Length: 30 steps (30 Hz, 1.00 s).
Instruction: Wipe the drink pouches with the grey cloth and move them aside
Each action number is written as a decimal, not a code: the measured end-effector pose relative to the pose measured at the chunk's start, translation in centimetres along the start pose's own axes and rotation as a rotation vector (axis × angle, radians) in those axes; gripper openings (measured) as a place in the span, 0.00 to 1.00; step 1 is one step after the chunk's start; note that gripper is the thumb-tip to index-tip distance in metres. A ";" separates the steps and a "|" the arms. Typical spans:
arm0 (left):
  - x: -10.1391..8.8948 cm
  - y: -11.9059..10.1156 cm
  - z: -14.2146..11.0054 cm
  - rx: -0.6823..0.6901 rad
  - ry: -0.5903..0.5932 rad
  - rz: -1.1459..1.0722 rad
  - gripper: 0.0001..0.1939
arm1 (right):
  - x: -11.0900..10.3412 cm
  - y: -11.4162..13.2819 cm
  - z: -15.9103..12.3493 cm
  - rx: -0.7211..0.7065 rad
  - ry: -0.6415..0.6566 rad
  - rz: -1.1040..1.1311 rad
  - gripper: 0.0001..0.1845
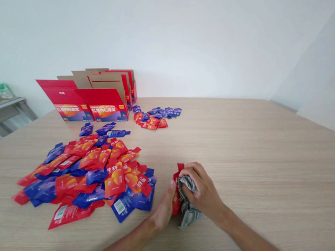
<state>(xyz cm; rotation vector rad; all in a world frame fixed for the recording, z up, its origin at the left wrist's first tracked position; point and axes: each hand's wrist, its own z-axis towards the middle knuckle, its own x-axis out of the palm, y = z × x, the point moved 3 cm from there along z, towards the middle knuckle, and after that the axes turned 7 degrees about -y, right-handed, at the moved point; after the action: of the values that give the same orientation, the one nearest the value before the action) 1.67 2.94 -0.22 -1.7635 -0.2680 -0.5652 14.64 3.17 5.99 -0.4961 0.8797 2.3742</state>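
Loose pile: glossy red and blue printed pouches (90, 159), heaped at left on the pale wood-grain surface (254, 150).
Cartons: open red cardboard boxes with printed fronts (107, 107), standing in the upper left.
Small cluster: smaller-looking red and blue packets (151, 121), at upper centre, just right of the cartons.
Left hand's grip: the left hand (164, 207) holds the left edge of the pouch, thumb up along it; its fingers are hidden, so firmness cannot be told.
Held pouch: one red glossy pouch (175, 204), lower centre, between the hands, partly covered; likely light, soft and a little slippery, best taken by its flat edges, without squeezing the middle.
Cloth: crumpled grey striped fabric (190, 214), against the pouch's right side; limp, easily bunched.
Right hand's grip: the right hand (205, 191) is curled closed around the bunched cloth.
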 end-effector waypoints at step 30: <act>-0.5 -1.0 0.0 0.011 -0.169 -0.082 0.32 | 0.7 1.6 -0.8 -0.246 0.290 -0.002 0.11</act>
<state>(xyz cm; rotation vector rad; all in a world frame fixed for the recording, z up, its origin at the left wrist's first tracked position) 0.82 3.22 0.37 -1.7982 -0.4622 -0.4724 13.18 1.88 5.85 -0.9568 0.7066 2.4597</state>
